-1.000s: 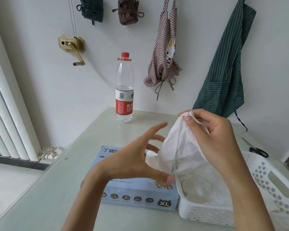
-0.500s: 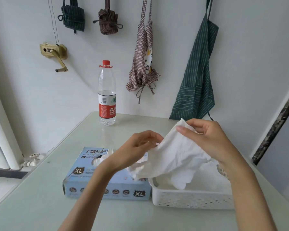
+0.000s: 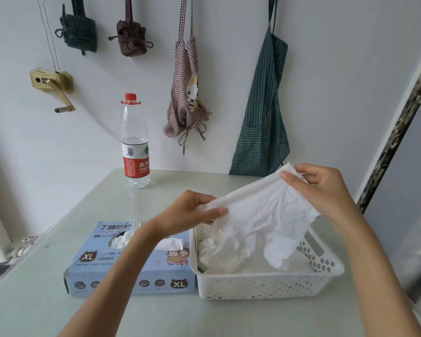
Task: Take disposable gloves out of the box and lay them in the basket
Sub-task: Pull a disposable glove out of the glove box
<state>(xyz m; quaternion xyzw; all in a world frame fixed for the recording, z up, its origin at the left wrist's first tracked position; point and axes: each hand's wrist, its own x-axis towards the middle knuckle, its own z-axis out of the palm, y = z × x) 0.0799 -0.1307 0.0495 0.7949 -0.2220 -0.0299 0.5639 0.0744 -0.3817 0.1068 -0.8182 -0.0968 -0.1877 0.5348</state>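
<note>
The white glove (image 3: 265, 215) is pinched at both ends, left hand (image 3: 192, 212) and right hand (image 3: 326, 188), and held spread right above the basket (image 3: 265, 285), next to the blue box (image 3: 131, 268) on the surface (image 3: 34, 300). Probably best lowered flat onto the pile, fingers released last so it isn't bunched.

Both hands are up in front, forearms reaching in from below. Left hand (image 3: 192, 211) has thumb and fingers pinched together, while the right hand (image 3: 323, 188) sits higher and further out, pinching too, knuckles curled.
</note>
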